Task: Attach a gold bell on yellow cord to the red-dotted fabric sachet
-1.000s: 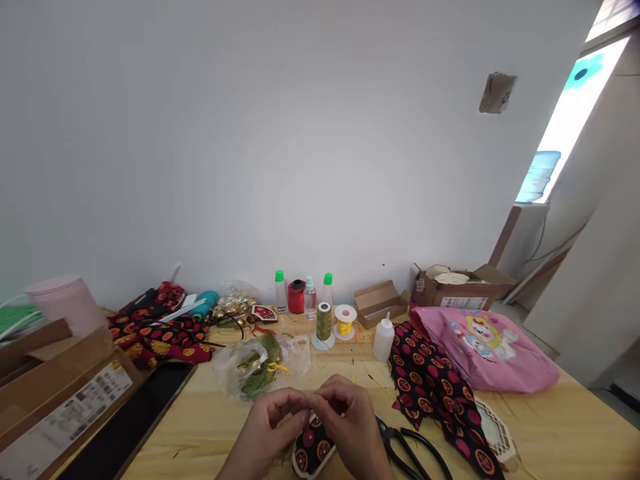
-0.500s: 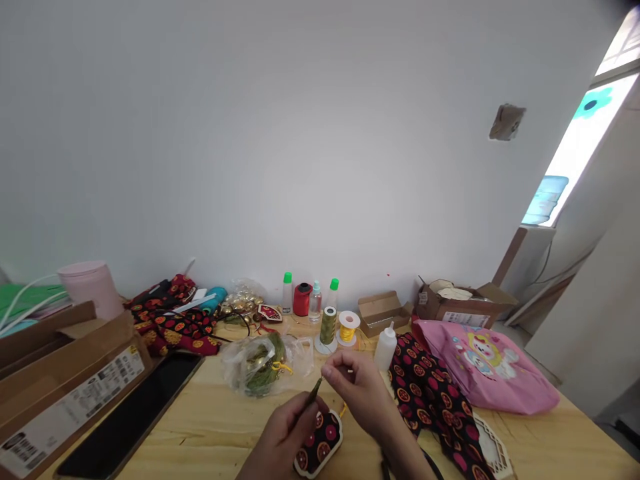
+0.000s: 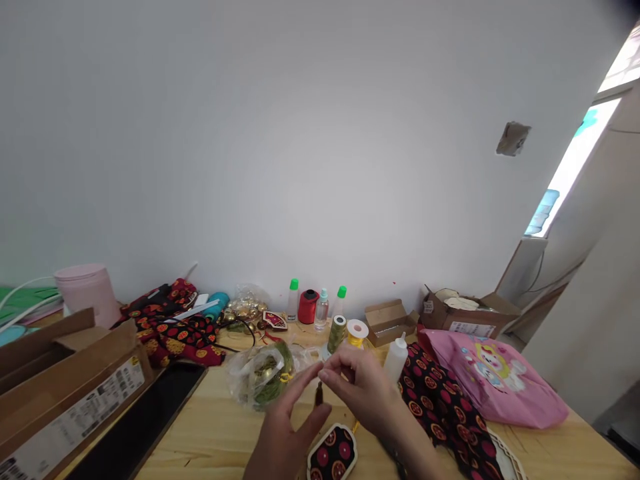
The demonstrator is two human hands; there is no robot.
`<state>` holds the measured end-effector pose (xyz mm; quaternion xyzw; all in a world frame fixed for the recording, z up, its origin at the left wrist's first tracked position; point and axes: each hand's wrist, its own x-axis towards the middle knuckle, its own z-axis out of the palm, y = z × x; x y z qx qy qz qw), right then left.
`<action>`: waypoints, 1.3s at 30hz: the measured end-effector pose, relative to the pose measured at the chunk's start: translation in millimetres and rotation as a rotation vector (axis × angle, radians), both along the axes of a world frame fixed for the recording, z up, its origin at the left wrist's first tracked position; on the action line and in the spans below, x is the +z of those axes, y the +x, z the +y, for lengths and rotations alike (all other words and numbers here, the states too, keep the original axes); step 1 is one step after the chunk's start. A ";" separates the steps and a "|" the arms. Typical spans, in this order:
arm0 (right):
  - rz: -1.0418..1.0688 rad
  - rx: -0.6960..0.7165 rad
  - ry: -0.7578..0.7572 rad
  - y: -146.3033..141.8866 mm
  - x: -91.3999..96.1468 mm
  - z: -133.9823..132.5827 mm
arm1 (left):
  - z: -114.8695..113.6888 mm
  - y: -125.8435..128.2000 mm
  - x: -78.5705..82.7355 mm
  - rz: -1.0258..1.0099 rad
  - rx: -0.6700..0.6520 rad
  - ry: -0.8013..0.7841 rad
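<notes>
A narrow dark-green tassel (image 3: 319,395) hangs upright between my hands, its lower end hidden behind my left thumb. My right hand (image 3: 363,387) is closed in a pinch at the top of the tassel; the thin cord there is too small to see clearly. Around the tassel, my left hand (image 3: 290,423) has its thumb and index finger spread apart. Below them on the table lies a wood-edged pendant (image 3: 333,455) covered in dark fabric with red and orange rounds, a yellow cord at its upper right.
Beyond my hands lie a plastic bag (image 3: 245,377) of green tassels, a green thread spool (image 3: 337,333), a yellow spool (image 3: 357,331) and a white squeeze bottle (image 3: 396,359). Patterned fabric (image 3: 430,393) and a pink bag (image 3: 495,373) lie right; a cardboard box (image 3: 100,400) stands left.
My left hand has opened its grip on the tassel, thumb and fingers now apart. The tassel hangs more upright below my right hand. The view has shifted slightly.
</notes>
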<state>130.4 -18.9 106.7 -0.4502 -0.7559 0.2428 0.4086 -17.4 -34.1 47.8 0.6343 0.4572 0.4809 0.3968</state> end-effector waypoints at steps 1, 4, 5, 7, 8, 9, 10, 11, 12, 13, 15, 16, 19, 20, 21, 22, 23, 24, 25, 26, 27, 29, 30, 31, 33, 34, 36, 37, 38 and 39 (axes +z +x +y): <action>0.028 0.009 -0.046 -2.4 -5.3 0.5 | 0.4 5.0 2.1 -0.001 -0.021 -0.009; 0.197 0.078 -0.246 -4.9 -18.4 1.7 | 0.0 13.5 -0.1 0.006 -0.049 -0.052; 0.271 0.112 -0.305 -4.6 -21.9 2.2 | -0.6 14.2 -2.1 0.008 -0.047 -0.072; 0.405 0.161 -0.403 -2.9 -29.0 3.6 | -1.9 13.8 -6.0 0.006 -0.052 -0.102; 0.462 0.169 -0.445 -2.0 -32.8 4.4 | -2.4 13.1 -7.4 0.000 -0.067 -0.110; 0.518 0.168 -0.481 -1.1 -37.0 5.1 | -2.8 12.5 -8.4 -0.010 -0.085 -0.114; 0.573 0.159 -0.509 -0.5 -41.4 5.5 | -2.9 12.0 -9.0 -0.023 -0.099 -0.116; 0.625 0.144 -0.525 -0.2 -45.8 5.4 | -2.9 11.7 -9.4 -0.035 -0.111 -0.118; 0.664 0.129 -0.530 -0.2 -50.0 4.7 | -2.7 11.6 -9.6 -0.044 -0.118 -0.123; 0.682 0.118 -0.520 -0.5 -53.8 3.5 | -2.4 11.7 -9.8 -0.048 -0.119 -0.128; 0.660 0.119 -0.474 -1.7 -59.3 -0.4 | -1.6 12.3 -10.1 -0.050 -0.118 -0.127; 0.636 0.127 -0.443 -2.4 -60.8 -2.8 | -1.2 12.7 -10.2 -0.054 -0.127 -0.126; 0.588 0.099 -0.326 -2.3 -62.0 -9.1 | -0.2 13.1 -10.1 -0.078 -0.159 -0.129; 0.574 0.067 -0.292 -1.4 -61.8 -10.5 | 0.0 12.8 -10.2 -0.081 -0.167 -0.133; 0.552 0.039 -0.266 -0.2 -61.5 -11.5 | 0.1 12.5 -10.3 -0.079 -0.175 -0.139; 0.525 0.025 -0.250 1.1 -61.3 -12.0 | 0.0 12.1 -10.6 -0.075 -0.186 -0.145; 0.504 0.026 -0.243 2.3 -61.1 -12.0 | -0.1 11.8 -11.1 -0.068 -0.204 -0.153; 0.491 0.040 -0.242 3.2 -61.0 -11.6 | -0.2 11.7 -11.7 -0.065 -0.230 -0.164; 0.487 0.053 -0.243 3.9 -60.8 -10.9 | -0.2 11.8 -12.3 -0.063 -0.266 -0.182; 0.490 0.063 -0.247 4.5 -60.7 -9.8 | 0.0 12.0 -13.0 -0.059 -0.299 -0.207; 0.503 0.069 -0.259 5.1 -60.6 -8.6 | 0.8 12.0 -13.5 -0.050 -0.334 -0.239; 0.538 0.076 -0.298 7.7 -60.8 -6.5 | 4.5 11.0 -13.7 -0.018 -0.414 -0.306; 0.541 0.068 -0.322 10.0 -61.7 -6.1 | 7.5 9.5 -13.4 -0.004 -0.451 -0.333; 0.524 0.051 -0.335 13.1 -63.2 -6.5 | 11.2 7.0 -12.9 0.003 -0.476 -0.351; 0.419 -0.011 -0.301 20.6 -69.5 -10.2 | 19.8 -0.6 -11.7 -0.017 -0.450 -0.367; 0.334 -0.044 -0.258 24.5 -74.5 -13.5 | 24.1 -5.3 -11.5 -0.036 -0.395 -0.370; 0.160 -0.088 -0.152 31.5 -87.6 -22.1 | 31.7 -14.4 -12.6 -0.075 -0.289 -0.368; 0.082 -0.095 -0.107 34.2 -95.2 -26.6 | 34.8 -17.9 -14.4 -0.087 -0.255 -0.373; 0.016 -0.104 -0.063 36.5 -102.9 -30.6 | 37.3 -20.3 -16.9 -0.090 -0.240 -0.386; -0.055 -0.102 -0.032 38.4 -110.1 -33.8 | 39.4 -21.4 -20.2 -0.086 -0.237 -0.399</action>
